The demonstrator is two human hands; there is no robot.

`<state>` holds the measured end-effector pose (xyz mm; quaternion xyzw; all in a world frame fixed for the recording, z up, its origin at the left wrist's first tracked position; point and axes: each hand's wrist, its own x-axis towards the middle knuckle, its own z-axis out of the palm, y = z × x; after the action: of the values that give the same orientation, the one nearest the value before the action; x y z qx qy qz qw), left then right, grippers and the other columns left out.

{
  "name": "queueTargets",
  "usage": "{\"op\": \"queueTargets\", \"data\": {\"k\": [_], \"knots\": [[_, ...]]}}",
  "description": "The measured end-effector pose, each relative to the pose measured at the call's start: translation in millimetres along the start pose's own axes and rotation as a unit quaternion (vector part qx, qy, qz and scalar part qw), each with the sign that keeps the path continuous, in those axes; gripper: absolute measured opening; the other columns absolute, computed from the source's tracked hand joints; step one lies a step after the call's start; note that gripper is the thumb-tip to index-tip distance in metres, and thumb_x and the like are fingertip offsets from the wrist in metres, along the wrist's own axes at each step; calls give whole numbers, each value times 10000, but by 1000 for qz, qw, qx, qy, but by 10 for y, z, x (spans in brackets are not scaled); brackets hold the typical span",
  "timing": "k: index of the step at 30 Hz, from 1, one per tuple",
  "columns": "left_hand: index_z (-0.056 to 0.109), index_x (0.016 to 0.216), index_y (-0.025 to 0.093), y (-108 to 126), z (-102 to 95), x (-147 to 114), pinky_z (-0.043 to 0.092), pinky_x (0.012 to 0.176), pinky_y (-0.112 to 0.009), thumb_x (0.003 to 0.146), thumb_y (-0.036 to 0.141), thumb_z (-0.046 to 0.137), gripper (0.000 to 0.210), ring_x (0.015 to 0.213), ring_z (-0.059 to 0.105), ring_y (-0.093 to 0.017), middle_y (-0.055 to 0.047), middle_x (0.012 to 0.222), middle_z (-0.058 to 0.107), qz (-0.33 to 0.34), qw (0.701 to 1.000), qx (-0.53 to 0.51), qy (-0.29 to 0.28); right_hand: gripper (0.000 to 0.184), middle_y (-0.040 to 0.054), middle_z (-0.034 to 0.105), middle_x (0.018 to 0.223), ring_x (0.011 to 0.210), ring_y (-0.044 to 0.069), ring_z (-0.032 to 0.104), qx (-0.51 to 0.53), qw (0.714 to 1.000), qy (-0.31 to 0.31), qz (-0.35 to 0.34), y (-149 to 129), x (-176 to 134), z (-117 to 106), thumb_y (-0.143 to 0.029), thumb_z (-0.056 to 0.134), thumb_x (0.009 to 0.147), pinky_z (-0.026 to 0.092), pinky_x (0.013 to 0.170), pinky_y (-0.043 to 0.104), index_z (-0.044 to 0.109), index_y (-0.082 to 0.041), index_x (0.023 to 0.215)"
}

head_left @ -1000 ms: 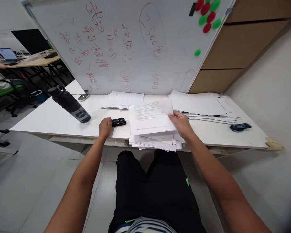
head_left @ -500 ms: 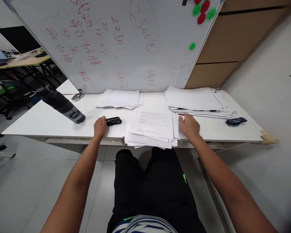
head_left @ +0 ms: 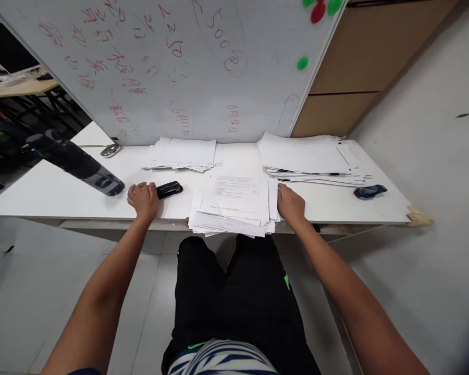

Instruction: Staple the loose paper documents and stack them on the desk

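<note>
My left hand (head_left: pixel 144 201) is curled at the near-left end of a black stapler (head_left: pixel 170 189) lying on the white desk; its thumb side touches that end, which the hand partly hides. My right hand (head_left: pixel 291 204) is closed at the right edge of a stack of printed papers (head_left: pixel 234 200), with a sheet edge (head_left: pixel 272 199) at its fingertips. Those fingers are partly hidden. The stack lies uneven in front of me, and its lower sheets overhang the desk's front edge.
Farther back lie a left paper pile (head_left: pixel 185 152) and a larger right pile (head_left: pixel 303 153). A dark bottle (head_left: pixel 78 164) stands left, near a computer mouse (head_left: pixel 110 150). A dark blue object (head_left: pixel 369 191) lies right. The whiteboard (head_left: pixel 219 94) rises behind the desk (head_left: pixel 74 200).
The view has swung right, so everything sits farther left in it. My left hand has shifted slightly left against the stapler, and its fingers look looser. My right hand stays at the sheet edge.
</note>
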<state>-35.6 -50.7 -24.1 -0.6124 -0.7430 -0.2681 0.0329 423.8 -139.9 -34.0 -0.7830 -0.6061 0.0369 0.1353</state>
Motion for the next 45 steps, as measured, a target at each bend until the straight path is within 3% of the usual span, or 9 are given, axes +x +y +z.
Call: {"op": "queueTargets", "data": {"k": [4,9,15,21,26,32,37,41,45], "knots": [[673,1037,232,244,-66,121,158,1154,-612,965,488,352,417,1425,278,-346,-113,1407,537,21,998,32,41,404,114,696,1111,928,237,641,-6,1000,-12,5,-16,9,-7,-338,285,1034,349,665,278,562,-192,1289],[580,1260,227,843,176,537,114,1150,-657,895,580,439,527,1441,257,-385,-153,1445,495,49,996,50,-60,422,105,699,1131,955,247,653,8,1000,-20,13,-45,26,-34,-349,269,1035,380,698,292,507,-210,1356],[180,1557,141,1352,602,889,175,1151,-606,792,697,509,1001,1505,81,-396,-225,1621,182,71,981,69,-167,562,146,712,1115,912,275,680,12,998,-35,53,-81,43,-69,-374,267,1026,401,689,321,234,-153,1542],[485,1367,188,1334,830,995,293,1072,-593,875,612,426,651,1407,338,-399,-225,1542,367,75,973,83,-202,563,142,706,1149,950,277,681,26,998,-39,52,-74,66,-54,-391,242,1031,413,711,321,224,-166,1547],[612,1173,186,1369,787,1069,448,866,-464,930,498,388,455,1092,612,-354,-185,1190,649,84,969,115,-202,568,143,685,1205,977,282,671,40,997,-37,53,-56,69,-28,-411,227,1028,417,728,326,247,-167,1541],[609,1122,143,1352,825,1061,446,786,-410,980,344,274,416,966,658,-328,-202,1013,682,101,968,160,-162,560,135,663,1260,1002,287,662,38,998,-34,42,-52,56,-26,-414,220,1027,418,731,331,283,-166,1525],[587,1182,132,1288,793,1209,464,738,-396,842,197,457,369,948,663,-346,-213,1006,692,113,962,174,-180,538,121,660,1268,1019,275,656,38,998,-33,36,-47,66,-20,-408,219,1028,418,743,322,322,-185,1506],[607,1201,181,1238,716,1357,480,763,-385,741,210,565,462,995,657,-342,-179,1108,696,97,957,147,-231,526,114,659,1260,1010,270,653,39,998,-29,29,-41,62,-19,-408,219,1026,419,738,319,349,-200,1491],[626,1181,202,1235,707,1341,481,777,-371,807,325,528,406,1042,646,-326,-155,1163,692,72,968,116,-211,519,110,660,1245,1025,263,648,48,998,-23,17,-38,50,-10,-407,203,1030,426,751,319,382,-208,1474]]}}
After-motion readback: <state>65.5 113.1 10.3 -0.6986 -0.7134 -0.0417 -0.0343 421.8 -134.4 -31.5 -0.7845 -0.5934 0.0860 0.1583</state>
